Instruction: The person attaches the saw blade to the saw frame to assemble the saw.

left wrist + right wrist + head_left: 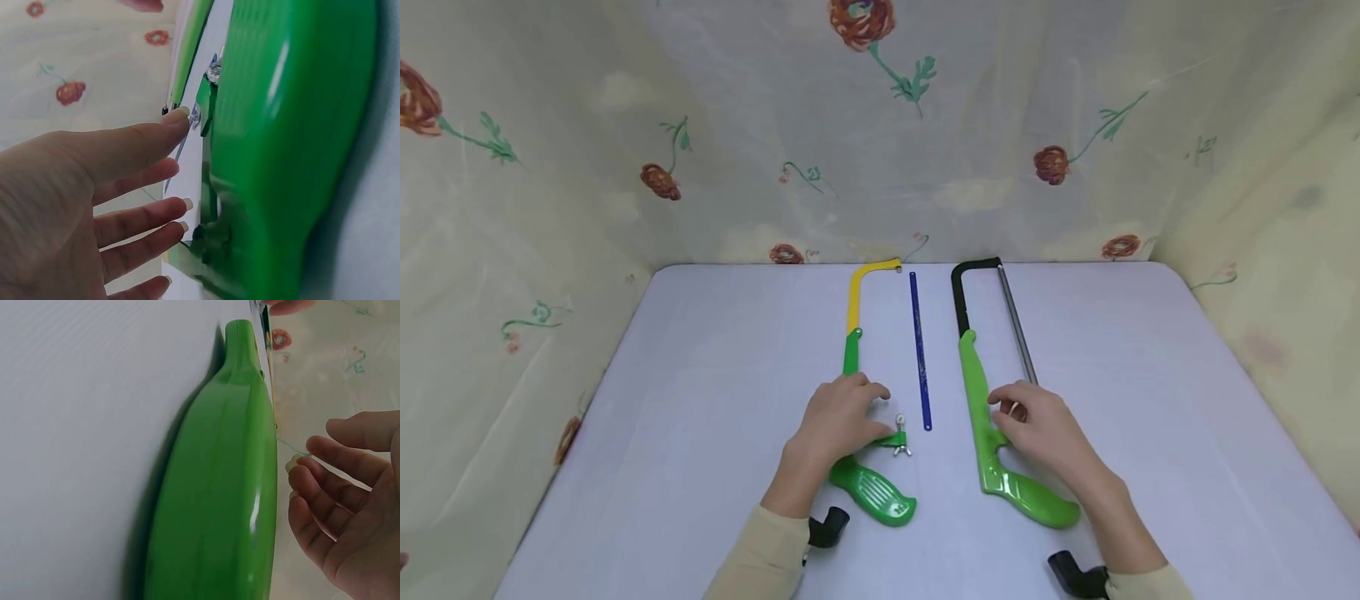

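Observation:
Two hacksaws lie side by side on the table. The left one, a hacksaw frame (853,304) with a yellow front and a dark green handle (281,112), carries no blade. My left hand (842,421) hovers over its middle, fingers spread and thumb near the wing nut (902,451). A loose blue hacksaw blade (920,350) lies just right of that frame. The other hacksaw (973,375) has a black front, a light green handle (219,487) and a grey blade (1017,321) fitted. Over its handle side is my right hand (1045,425), fingers loosely bent and holding nothing.
A white-covered table (722,350) bears everything. Flower-patterned cloth (985,108) hangs behind it and along both sides. Black wrist mounts (829,527) show below both hands.

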Demonstrator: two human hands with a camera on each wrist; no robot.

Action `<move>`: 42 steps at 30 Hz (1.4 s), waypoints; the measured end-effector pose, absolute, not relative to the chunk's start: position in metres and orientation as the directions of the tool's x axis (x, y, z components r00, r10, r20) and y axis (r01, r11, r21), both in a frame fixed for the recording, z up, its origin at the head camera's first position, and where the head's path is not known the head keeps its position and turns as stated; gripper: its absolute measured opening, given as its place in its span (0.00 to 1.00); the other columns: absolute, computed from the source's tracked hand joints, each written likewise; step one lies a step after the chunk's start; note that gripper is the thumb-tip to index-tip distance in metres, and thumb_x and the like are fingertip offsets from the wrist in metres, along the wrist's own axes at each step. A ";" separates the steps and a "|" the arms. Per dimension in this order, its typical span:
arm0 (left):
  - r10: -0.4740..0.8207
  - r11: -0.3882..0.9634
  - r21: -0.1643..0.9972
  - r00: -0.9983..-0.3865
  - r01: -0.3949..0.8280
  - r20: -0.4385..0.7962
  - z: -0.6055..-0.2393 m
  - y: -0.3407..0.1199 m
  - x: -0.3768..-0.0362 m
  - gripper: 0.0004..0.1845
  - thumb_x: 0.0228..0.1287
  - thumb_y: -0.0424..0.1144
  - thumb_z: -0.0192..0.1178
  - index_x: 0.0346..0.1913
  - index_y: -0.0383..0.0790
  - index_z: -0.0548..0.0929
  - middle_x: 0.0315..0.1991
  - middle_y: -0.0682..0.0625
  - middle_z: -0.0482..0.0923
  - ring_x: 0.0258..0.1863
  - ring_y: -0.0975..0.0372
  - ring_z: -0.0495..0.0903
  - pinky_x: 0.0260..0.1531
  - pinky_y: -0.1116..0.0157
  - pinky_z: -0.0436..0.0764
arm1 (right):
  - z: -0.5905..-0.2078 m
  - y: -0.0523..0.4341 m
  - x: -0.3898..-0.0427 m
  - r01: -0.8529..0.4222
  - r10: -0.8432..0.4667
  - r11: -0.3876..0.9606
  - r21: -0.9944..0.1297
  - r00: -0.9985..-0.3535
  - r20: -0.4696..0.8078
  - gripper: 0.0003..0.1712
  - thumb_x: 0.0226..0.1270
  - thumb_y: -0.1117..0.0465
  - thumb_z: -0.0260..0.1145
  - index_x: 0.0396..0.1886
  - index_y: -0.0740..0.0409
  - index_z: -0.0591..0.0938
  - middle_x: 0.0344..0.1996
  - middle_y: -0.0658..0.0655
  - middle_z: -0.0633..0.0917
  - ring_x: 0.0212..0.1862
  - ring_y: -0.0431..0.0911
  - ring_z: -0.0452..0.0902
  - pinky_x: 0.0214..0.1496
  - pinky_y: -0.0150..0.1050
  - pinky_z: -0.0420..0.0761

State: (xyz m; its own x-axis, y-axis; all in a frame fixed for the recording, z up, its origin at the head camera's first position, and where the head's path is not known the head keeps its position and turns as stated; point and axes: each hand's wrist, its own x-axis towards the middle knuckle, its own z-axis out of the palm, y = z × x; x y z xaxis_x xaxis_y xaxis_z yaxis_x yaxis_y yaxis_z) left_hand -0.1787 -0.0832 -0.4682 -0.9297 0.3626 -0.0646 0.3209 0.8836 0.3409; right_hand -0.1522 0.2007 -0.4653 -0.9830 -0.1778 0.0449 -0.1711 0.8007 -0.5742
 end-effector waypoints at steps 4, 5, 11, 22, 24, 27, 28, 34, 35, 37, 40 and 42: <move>0.359 0.881 0.351 -0.932 0.316 -0.060 -0.470 -0.085 -0.178 0.24 0.55 0.54 0.72 0.55 0.53 0.85 0.49 0.53 0.80 0.45 0.60 0.76 0.44 0.61 0.77 | -0.466 0.194 -0.156 -0.176 -0.194 0.792 -0.584 -0.981 0.032 0.12 0.66 0.62 0.65 0.46 0.60 0.85 0.33 0.52 0.83 0.35 0.42 0.75 0.37 0.34 0.76; 0.359 0.881 0.352 -0.932 0.317 -0.057 -0.471 -0.086 -0.177 0.24 0.55 0.54 0.72 0.55 0.53 0.85 0.49 0.53 0.80 0.45 0.60 0.76 0.43 0.61 0.77 | -0.466 0.191 -0.157 -0.176 -0.199 0.787 -0.591 -0.980 0.027 0.11 0.66 0.63 0.65 0.46 0.60 0.85 0.33 0.52 0.83 0.35 0.42 0.75 0.36 0.34 0.77; 0.351 0.886 0.335 -0.936 0.321 -0.032 -0.476 -0.090 -0.176 0.25 0.52 0.54 0.75 0.53 0.52 0.85 0.50 0.53 0.78 0.46 0.59 0.74 0.41 0.63 0.76 | -0.469 0.180 -0.161 -0.169 -0.209 0.779 -0.604 -0.978 0.004 0.12 0.66 0.61 0.65 0.46 0.60 0.85 0.33 0.52 0.83 0.35 0.43 0.76 0.37 0.34 0.77; 0.332 0.896 0.325 -0.943 0.303 -0.036 -0.479 -0.100 -0.176 0.24 0.46 0.58 0.77 0.47 0.55 0.89 0.51 0.54 0.75 0.51 0.58 0.71 0.45 0.62 0.75 | -0.472 0.163 -0.162 -0.141 -0.204 0.780 -0.610 -0.978 -0.036 0.11 0.67 0.60 0.65 0.46 0.58 0.85 0.36 0.52 0.84 0.36 0.44 0.75 0.36 0.35 0.77; 0.338 0.890 0.337 -0.940 0.306 -0.038 -0.479 -0.102 -0.175 0.23 0.45 0.57 0.78 0.45 0.55 0.89 0.52 0.54 0.75 0.52 0.58 0.71 0.46 0.62 0.75 | -0.471 0.161 -0.163 -0.153 -0.214 0.782 -0.604 -0.976 -0.029 0.11 0.67 0.59 0.65 0.45 0.58 0.86 0.36 0.53 0.85 0.36 0.44 0.76 0.37 0.36 0.77; 0.342 0.882 0.355 -0.939 0.309 -0.032 -0.480 -0.104 -0.174 0.21 0.44 0.55 0.79 0.43 0.55 0.90 0.53 0.53 0.75 0.54 0.58 0.71 0.46 0.61 0.76 | -0.470 0.158 -0.166 -0.162 -0.222 0.788 -0.594 -0.975 -0.029 0.11 0.67 0.58 0.65 0.45 0.58 0.86 0.37 0.53 0.85 0.37 0.43 0.77 0.38 0.36 0.77; 0.343 0.880 0.359 -0.939 0.311 -0.029 -0.480 -0.105 -0.173 0.20 0.44 0.55 0.79 0.41 0.55 0.90 0.53 0.53 0.75 0.54 0.58 0.70 0.45 0.62 0.76 | -0.470 0.157 -0.167 -0.162 -0.222 0.791 -0.589 -0.974 -0.031 0.12 0.67 0.58 0.65 0.45 0.58 0.86 0.37 0.53 0.85 0.37 0.43 0.77 0.38 0.36 0.77; 0.336 0.869 0.396 -0.941 0.296 -0.032 -0.483 -0.107 -0.172 0.14 0.44 0.52 0.80 0.32 0.53 0.87 0.51 0.55 0.73 0.54 0.59 0.69 0.39 0.64 0.78 | -0.469 0.148 -0.171 -0.144 -0.220 0.808 -0.571 -0.973 -0.066 0.12 0.67 0.56 0.66 0.46 0.57 0.87 0.34 0.52 0.85 0.35 0.44 0.76 0.38 0.36 0.77; 0.335 0.867 0.402 -0.942 0.294 -0.033 -0.484 -0.107 -0.172 0.14 0.44 0.51 0.80 0.31 0.52 0.87 0.50 0.55 0.73 0.55 0.59 0.69 0.39 0.64 0.78 | -0.469 0.146 -0.172 -0.141 -0.220 0.812 -0.566 -0.973 -0.074 0.12 0.67 0.56 0.66 0.45 0.57 0.87 0.34 0.51 0.84 0.35 0.44 0.75 0.37 0.36 0.76; 0.334 0.861 0.418 -0.942 0.289 -0.037 -0.484 -0.108 -0.172 0.14 0.44 0.50 0.80 0.30 0.51 0.87 0.51 0.55 0.74 0.56 0.59 0.69 0.41 0.64 0.78 | -0.469 0.142 -0.173 -0.141 -0.220 0.822 -0.552 -0.972 -0.080 0.12 0.67 0.56 0.66 0.45 0.57 0.87 0.33 0.51 0.84 0.34 0.44 0.75 0.37 0.36 0.76; 0.339 0.848 0.445 -0.940 0.288 -0.038 -0.483 -0.109 -0.172 0.12 0.44 0.46 0.81 0.30 0.49 0.88 0.52 0.55 0.75 0.57 0.58 0.70 0.47 0.62 0.79 | -0.470 0.137 -0.176 -0.146 -0.220 0.838 -0.525 -0.972 -0.081 0.12 0.66 0.57 0.66 0.44 0.57 0.87 0.31 0.51 0.83 0.33 0.44 0.74 0.36 0.36 0.74; 0.340 0.843 0.456 -0.940 0.286 -0.040 -0.482 -0.111 -0.172 0.11 0.44 0.45 0.81 0.29 0.48 0.89 0.54 0.54 0.75 0.58 0.58 0.70 0.50 0.62 0.79 | -0.471 0.133 -0.177 -0.149 -0.218 0.847 -0.511 -0.973 -0.078 0.12 0.65 0.57 0.66 0.43 0.58 0.87 0.31 0.51 0.83 0.32 0.44 0.73 0.35 0.36 0.74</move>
State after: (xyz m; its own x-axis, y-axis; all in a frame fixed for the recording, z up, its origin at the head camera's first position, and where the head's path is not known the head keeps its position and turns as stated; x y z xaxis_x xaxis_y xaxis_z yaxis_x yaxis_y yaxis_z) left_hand -0.1720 -0.1109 -0.4817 -0.9397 0.3397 -0.0396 0.2856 0.8430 0.4559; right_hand -0.1773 0.1334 -0.4707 -0.9727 -0.2183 -0.0784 -0.1489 0.8467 -0.5108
